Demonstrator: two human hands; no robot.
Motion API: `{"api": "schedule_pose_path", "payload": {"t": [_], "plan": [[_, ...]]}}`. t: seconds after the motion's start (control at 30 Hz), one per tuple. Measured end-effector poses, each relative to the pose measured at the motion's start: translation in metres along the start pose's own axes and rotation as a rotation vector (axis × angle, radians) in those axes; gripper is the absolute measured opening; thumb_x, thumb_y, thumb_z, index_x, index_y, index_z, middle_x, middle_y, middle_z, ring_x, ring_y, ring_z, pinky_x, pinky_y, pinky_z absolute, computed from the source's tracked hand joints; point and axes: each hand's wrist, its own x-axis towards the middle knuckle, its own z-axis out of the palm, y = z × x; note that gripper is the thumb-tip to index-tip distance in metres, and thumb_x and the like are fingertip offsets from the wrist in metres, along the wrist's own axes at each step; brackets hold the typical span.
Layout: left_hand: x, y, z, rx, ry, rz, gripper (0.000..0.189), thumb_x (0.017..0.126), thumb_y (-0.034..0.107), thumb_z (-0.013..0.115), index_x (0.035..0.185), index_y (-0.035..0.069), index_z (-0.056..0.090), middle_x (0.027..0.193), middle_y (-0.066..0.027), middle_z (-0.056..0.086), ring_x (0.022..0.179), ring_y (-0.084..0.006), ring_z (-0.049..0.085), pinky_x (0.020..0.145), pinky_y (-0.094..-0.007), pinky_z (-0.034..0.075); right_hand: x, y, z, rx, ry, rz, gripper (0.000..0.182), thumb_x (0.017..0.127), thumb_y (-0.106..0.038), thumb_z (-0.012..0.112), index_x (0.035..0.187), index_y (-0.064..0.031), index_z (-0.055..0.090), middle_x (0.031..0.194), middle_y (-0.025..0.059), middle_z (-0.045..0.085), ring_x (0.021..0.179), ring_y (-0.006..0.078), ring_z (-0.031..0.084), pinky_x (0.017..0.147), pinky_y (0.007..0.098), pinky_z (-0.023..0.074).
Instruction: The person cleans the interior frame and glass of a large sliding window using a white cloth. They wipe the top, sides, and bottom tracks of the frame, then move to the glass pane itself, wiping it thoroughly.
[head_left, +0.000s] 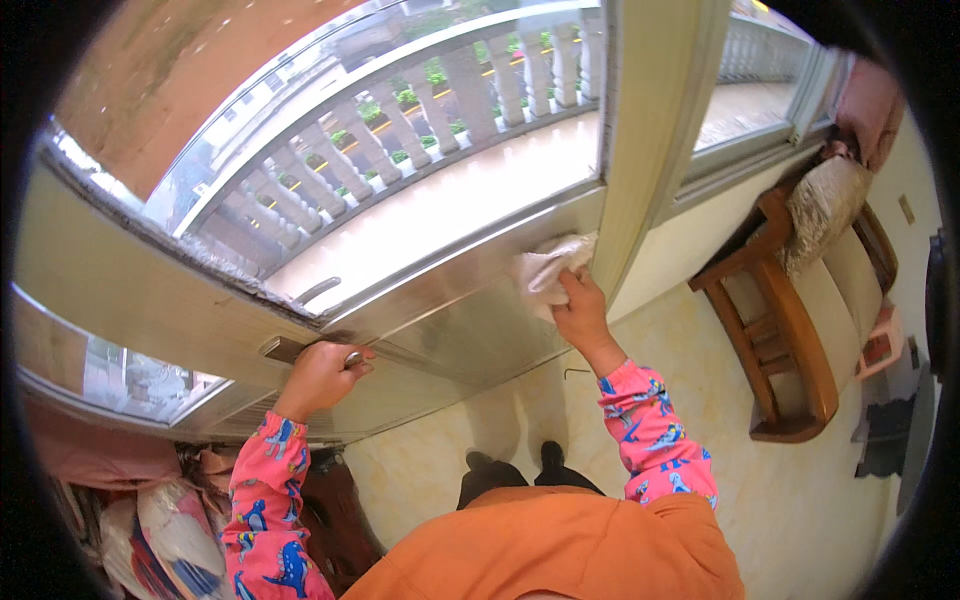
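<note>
With my right hand (583, 307) I hold a pale, crumpled cloth (553, 270) against the lower panel of a glazed metal door (469, 330), near its right edge. My left hand (324, 375) is closed around the door's metal lever handle (352, 360), beside a metal plate (281, 349) on the frame at the left. Above the panel, the large glass pane (465, 195) shows a balcony floor and a white balustrade. Patterned pink sleeves cover both forearms.
At the right stands a wooden-framed sofa (799, 337) with pale cushions and a shiny pillow (829, 202). A pink plastic stool or box (881, 341) is beyond it. Bagged items (176, 532) and dark wooden furniture (337, 517) are at lower left. A window (750, 90) adjoins the door frame.
</note>
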Motion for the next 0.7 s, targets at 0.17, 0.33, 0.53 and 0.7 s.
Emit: {"api": "schedule_pose_path", "payload": {"t": [0.17, 0.33, 0.53, 0.7], "plan": [[-0.001, -0.009, 0.004, -0.012, 0.015, 0.038, 0.022, 0.081, 0.024, 0.066, 0.099, 0.012, 0.072, 0.074, -0.0170, 0.065, 0.071, -0.0349, 0.063, 0.066, -0.0433, 0.049, -0.021, 0.014, 0.005, 0.040, -0.080, 0.104, 0.033, 0.071, 0.006, 0.059, 0.104, 0.0007, 0.060, 0.092, 0.0191, 0.058, 0.084, 0.0374, 0.059, 0.072, 0.0381, 0.0483], [-0.002, -0.005, 0.004, 0.053, 0.017, 0.017, 0.022, 0.081, 0.026, 0.066, 0.098, 0.014, 0.073, 0.081, -0.0160, 0.068, 0.077, -0.0351, 0.064, 0.070, -0.0452, 0.051, -0.030, 0.044, 0.014, 0.104, 0.028, 0.076, 0.025, 0.076, 0.005, 0.060, 0.100, 0.0006, 0.059, 0.088, 0.0157, 0.059, 0.081, 0.0305, 0.058, 0.073, 0.0332, 0.0473], [-0.002, -0.011, 0.006, 0.034, 0.049, 0.070, 0.023, 0.080, 0.025, 0.069, 0.099, 0.012, 0.072, 0.078, -0.0158, 0.067, 0.074, -0.0342, 0.065, 0.067, -0.0429, 0.051, -0.020, 0.044, 0.020, 0.156, -0.043, 0.210, 0.019, 0.080, 0.004, 0.060, 0.098, -0.0016, 0.060, 0.089, 0.0093, 0.063, 0.086, 0.0186, 0.058, 0.079, 0.0298, 0.0471], [-0.001, -0.011, 0.005, 0.034, 0.054, 0.076, 0.023, 0.080, 0.025, 0.068, 0.099, 0.013, 0.071, 0.076, -0.0154, 0.066, 0.073, -0.0347, 0.064, 0.066, -0.0437, 0.050, -0.034, 0.075, 0.047, 0.359, -0.020, 0.272, 0.023, 0.083, 0.002, 0.062, 0.105, -0.0025, 0.061, 0.103, 0.0064, 0.066, 0.096, 0.0125, 0.058, 0.084, 0.0293, 0.0470]]}}
